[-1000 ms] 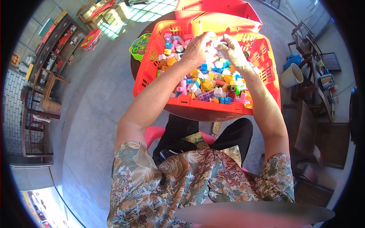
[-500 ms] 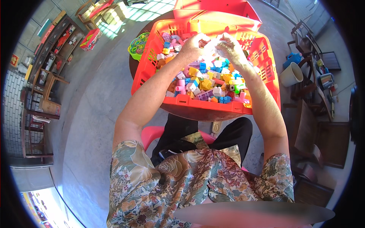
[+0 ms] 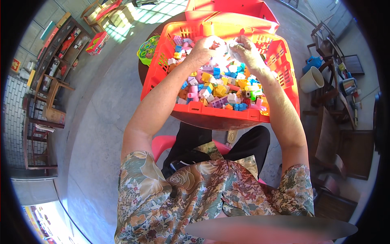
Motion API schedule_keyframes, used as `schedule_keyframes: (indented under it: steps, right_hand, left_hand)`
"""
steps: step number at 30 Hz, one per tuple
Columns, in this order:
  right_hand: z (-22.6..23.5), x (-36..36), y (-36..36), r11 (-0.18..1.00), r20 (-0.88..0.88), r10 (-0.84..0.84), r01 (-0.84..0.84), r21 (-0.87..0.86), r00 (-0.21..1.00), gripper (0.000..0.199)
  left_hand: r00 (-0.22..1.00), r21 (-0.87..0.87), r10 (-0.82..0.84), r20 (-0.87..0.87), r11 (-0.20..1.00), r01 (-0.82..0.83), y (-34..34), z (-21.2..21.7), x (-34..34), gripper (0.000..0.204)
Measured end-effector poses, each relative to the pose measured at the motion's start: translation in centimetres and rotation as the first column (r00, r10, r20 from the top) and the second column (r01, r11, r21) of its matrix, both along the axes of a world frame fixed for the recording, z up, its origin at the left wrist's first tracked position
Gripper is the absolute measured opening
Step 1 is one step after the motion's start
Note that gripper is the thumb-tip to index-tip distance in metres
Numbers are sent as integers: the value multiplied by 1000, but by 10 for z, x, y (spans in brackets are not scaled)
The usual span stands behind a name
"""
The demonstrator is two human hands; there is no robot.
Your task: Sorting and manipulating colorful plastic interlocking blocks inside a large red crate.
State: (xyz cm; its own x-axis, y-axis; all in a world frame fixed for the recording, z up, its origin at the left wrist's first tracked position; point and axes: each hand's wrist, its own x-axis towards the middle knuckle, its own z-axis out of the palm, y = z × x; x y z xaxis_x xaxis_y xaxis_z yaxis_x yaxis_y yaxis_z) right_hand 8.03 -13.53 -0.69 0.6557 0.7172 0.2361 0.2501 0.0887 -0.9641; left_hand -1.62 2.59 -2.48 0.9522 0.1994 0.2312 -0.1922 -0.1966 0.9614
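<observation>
Head view: the white block piece sits between the two hands, over the far half of the orange plastic crate, and both hands close on it. The left hand has its fingers curled down around the piece's near-left end; the right hand pinches the other end with fingers bent — neither hand is open. Compared with a second ago the hands are a touch nearer each other and further up the crate, and the piece between them seems more gathered. My reading is that small parts are being pressed together above the heap rather than picked out of it.

Under and just nearer than the hands lies the heap of coloured building blocks — yellow, pink, blue, white, purple. Beyond the hands a second red crate stands behind the first. Left of the left hand, a green toy tray lies at the round table's edge. Well off to the right of the right hand stands a pale bucket.

Hard to make out: the shape of the held piece, since fingers cover most of it and sunlight bleaches it; whether it is one block or several. The table is mostly hidden under the crate, and the pink stool under the person's legs.
</observation>
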Motion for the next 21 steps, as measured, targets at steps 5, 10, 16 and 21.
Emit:
schedule_keyframes:
  steps: [5, 10, 16, 21]
  right_hand:
    - [-5, 4, 1, 1000, 4, 6, -6, 29, 1000, 18]
    - [-9, 8, 4, 998, 58, 47, -44, -54, 997, 18]
    - [-9, 8, 6, 998, 91, 24, -19, -52, 996, 17]
    - [-12, 13, 3, 999, -18, 30, -30, 10, 999, 14]
  left_hand:
    - [1000, -31, 10, 1, 999, -10, -4, -2, 4, 34]
    - [992, 136, 99, -82, 987, -87, -7, 0, 0, 35]
    - [989, 326, 132, 70, 934, -148, 1, -16, 8, 35]
    - [1000, 118, 12, 2, 993, -12, -2, -11, 6, 42]
